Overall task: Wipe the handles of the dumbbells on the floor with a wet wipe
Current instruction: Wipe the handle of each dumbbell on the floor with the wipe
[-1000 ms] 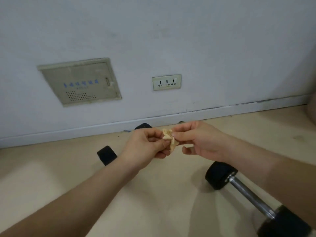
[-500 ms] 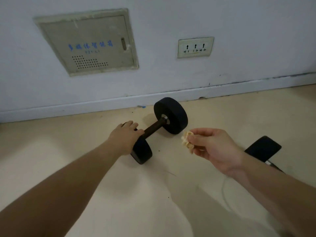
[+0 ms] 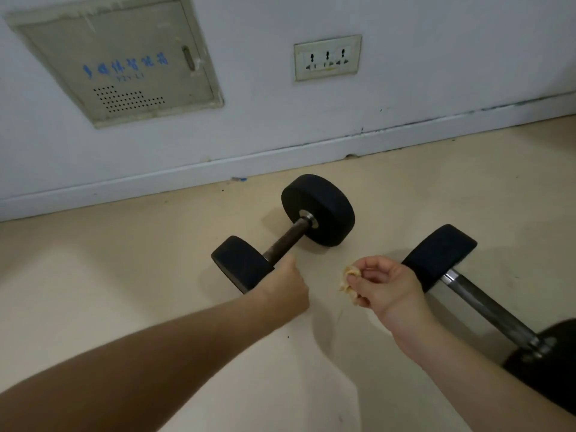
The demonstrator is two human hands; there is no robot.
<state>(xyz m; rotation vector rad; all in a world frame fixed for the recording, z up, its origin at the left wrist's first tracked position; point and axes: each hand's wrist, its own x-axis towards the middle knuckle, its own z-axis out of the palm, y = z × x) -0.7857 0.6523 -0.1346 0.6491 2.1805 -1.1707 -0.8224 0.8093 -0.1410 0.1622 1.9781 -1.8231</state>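
Note:
A small dumbbell [image 3: 286,235] with black weights and a dark handle lies on the beige floor near the wall. My left hand [image 3: 283,285] is against the inner side of its near weight, where the handle ends; the fingers are curled and hidden from view. My right hand [image 3: 383,288] pinches a crumpled yellowish wet wipe [image 3: 349,280] a little to the right of that dumbbell, above the floor. A larger dumbbell [image 3: 486,307] with a chrome handle lies at the right, behind my right wrist.
A white wall with a baseboard [image 3: 280,157] runs just behind the dumbbells. It carries a socket plate [image 3: 327,57] and a metal panel door [image 3: 115,60]. Bare beige floor [image 3: 109,275] spreads to the left.
Both hands held the wipe a second ago. The left hand let go, reached to the small dumbbell's near weight and now sits at its inner side. The right hand keeps the wipe.

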